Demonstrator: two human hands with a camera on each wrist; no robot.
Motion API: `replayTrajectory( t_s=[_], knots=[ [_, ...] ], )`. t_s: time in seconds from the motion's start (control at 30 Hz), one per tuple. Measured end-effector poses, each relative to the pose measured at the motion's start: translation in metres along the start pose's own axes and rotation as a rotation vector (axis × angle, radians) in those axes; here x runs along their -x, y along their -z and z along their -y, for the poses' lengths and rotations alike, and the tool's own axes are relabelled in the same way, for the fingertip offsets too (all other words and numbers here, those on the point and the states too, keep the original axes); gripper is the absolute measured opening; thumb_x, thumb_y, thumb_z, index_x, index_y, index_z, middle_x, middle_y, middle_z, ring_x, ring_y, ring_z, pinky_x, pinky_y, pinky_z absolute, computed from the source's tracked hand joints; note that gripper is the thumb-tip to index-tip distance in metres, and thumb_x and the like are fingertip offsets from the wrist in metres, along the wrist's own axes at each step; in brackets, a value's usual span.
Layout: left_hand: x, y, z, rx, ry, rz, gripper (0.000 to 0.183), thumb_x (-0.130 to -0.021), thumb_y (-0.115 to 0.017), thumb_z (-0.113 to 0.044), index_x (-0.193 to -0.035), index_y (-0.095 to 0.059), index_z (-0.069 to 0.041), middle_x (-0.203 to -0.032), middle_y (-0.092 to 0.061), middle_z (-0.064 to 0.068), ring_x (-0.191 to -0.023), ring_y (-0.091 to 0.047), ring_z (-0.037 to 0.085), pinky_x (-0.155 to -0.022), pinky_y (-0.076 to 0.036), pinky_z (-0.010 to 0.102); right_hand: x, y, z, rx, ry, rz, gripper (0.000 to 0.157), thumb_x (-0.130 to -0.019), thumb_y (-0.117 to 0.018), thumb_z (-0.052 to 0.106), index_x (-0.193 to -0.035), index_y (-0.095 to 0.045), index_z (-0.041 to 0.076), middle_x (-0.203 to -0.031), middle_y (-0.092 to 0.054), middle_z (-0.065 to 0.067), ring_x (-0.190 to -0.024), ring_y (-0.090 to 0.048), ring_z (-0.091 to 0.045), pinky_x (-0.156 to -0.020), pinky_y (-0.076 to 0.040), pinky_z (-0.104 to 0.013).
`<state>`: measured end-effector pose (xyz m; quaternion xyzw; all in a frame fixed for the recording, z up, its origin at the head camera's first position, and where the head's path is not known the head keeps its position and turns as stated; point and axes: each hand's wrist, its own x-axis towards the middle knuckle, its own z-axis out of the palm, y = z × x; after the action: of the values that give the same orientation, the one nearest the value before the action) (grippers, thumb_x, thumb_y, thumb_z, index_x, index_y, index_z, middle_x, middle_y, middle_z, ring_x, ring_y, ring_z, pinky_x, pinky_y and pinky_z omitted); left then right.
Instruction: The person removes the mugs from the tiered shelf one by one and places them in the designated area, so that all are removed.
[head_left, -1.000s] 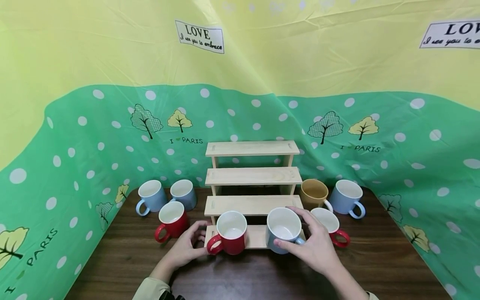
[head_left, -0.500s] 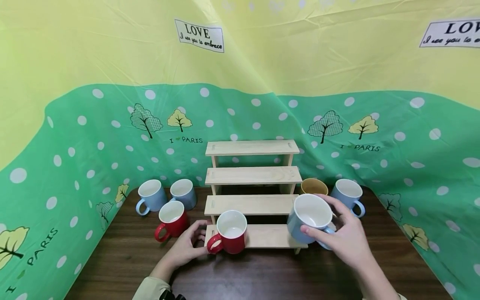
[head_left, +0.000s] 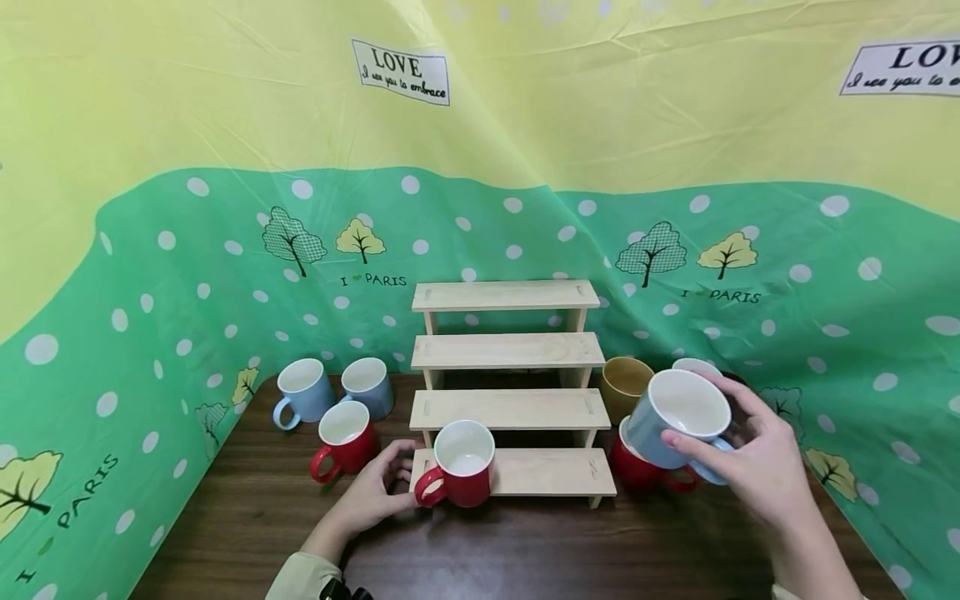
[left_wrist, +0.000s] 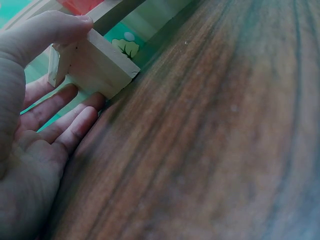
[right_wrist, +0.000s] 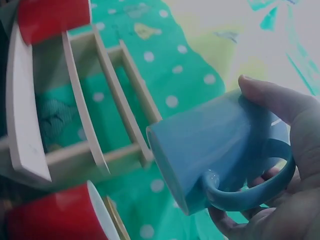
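Note:
In my right hand (head_left: 761,458) a light blue mug (head_left: 660,433) is held in the air, tilted. The right wrist view shows my thumb (right_wrist: 265,95) on its side, with the other fingers partly hidden behind it. My left hand (head_left: 371,492) grips the left end of the lowest step of a wooden stepped shelf (head_left: 551,473). In the left wrist view the thumb (left_wrist: 65,27) lies against the step's edge and the fingers reach beside its support (left_wrist: 95,70). On that step, close to my left thumb, stands a red mug (head_left: 468,492), handle to the left.
Left of the shelf stand two blue mugs (head_left: 303,396) (head_left: 369,392) and a red mug (head_left: 356,446). On the right are a mustard mug (head_left: 622,392), another red mug (head_left: 628,467) and a blue mug (head_left: 693,365), the latter two partly covered. A printed cloth (head_left: 517,217) surrounds the dark table (head_left: 487,550).
My right hand has lifted the blue mug off the lowest step and carried it right, over the red mug there. My left hand and the other mugs have stayed put.

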<state>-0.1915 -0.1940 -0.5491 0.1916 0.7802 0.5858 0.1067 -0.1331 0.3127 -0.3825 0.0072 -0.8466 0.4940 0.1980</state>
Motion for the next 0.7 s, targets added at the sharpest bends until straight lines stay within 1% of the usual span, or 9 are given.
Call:
replayTrajectory(
  t_s=[0.1, 0.2, 0.33, 0.43, 0.57, 0.7],
  knots=[
    [0.000, 0.000, 0.001, 0.005, 0.007, -0.003, 0.071, -0.090, -0.087, -0.016, -0.150, -0.051, -0.006, -0.133, -0.068, 0.016, -0.113, -0.068, 0.027, -0.099, -0.057, 0.031, -0.005, 0.011, -0.009, 0.002, -0.003, -0.026, 0.084, -0.083, -0.096, 0.004, -0.157, -0.058, 0.016, -0.133, -0.061, 0.018, -0.108, -0.062, -0.001, -0.086, -0.049, -0.007],
    [0.000, 0.000, 0.001, 0.006, 0.003, -0.006, 0.070, -0.090, -0.088, -0.017, -0.150, -0.052, -0.007, -0.133, -0.068, 0.015, -0.113, -0.068, 0.026, -0.099, -0.057, 0.031, -0.009, 0.022, -0.018, -0.012, -0.006, -0.052, 0.081, -0.083, -0.094, -0.001, -0.155, -0.059, 0.015, -0.132, -0.062, 0.018, -0.107, -0.063, 0.000, -0.086, -0.049, -0.006],
    [-0.001, 0.000, 0.002, -0.003, -0.012, -0.005, 0.070, -0.090, -0.087, -0.017, -0.150, -0.051, -0.006, -0.133, -0.068, 0.015, -0.112, -0.068, 0.024, -0.098, -0.057, 0.030, -0.014, 0.036, -0.031, 0.000, -0.030, -0.075, 0.079, -0.085, -0.093, 0.001, -0.154, -0.061, 0.019, -0.129, -0.061, 0.022, -0.105, -0.062, 0.004, -0.082, -0.050, -0.005],
    [0.000, 0.000, 0.002, -0.005, -0.011, -0.005, 0.070, -0.091, -0.087, -0.017, -0.150, -0.051, -0.006, -0.132, -0.068, 0.015, -0.112, -0.068, 0.024, -0.098, -0.057, 0.030, -0.016, 0.046, -0.041, 0.049, -0.064, -0.072, 0.079, -0.086, -0.095, 0.009, -0.155, -0.060, 0.024, -0.125, -0.059, 0.026, -0.103, -0.059, 0.005, -0.079, -0.048, -0.005],
    [0.000, 0.000, 0.001, -0.002, -0.008, -0.007, 0.070, -0.091, -0.087, -0.017, -0.150, -0.050, -0.005, -0.131, -0.069, 0.016, -0.112, -0.068, 0.024, -0.097, -0.057, 0.030, -0.019, 0.056, -0.055, 0.106, -0.093, -0.052, 0.081, -0.086, -0.096, 0.017, -0.156, -0.059, 0.027, -0.121, -0.057, 0.029, -0.102, -0.056, 0.004, -0.076, -0.046, -0.007],
    [0.000, 0.000, 0.001, 0.002, -0.001, -0.008, 0.070, -0.091, -0.088, -0.016, -0.149, -0.051, -0.007, -0.131, -0.069, 0.016, -0.111, -0.068, 0.024, -0.097, -0.057, 0.029, -0.021, 0.061, -0.071, 0.094, -0.099, -0.036, 0.080, -0.086, -0.096, 0.015, -0.156, -0.059, 0.028, -0.122, -0.057, 0.031, -0.102, -0.056, 0.005, -0.076, -0.046, -0.008]
  ],
)
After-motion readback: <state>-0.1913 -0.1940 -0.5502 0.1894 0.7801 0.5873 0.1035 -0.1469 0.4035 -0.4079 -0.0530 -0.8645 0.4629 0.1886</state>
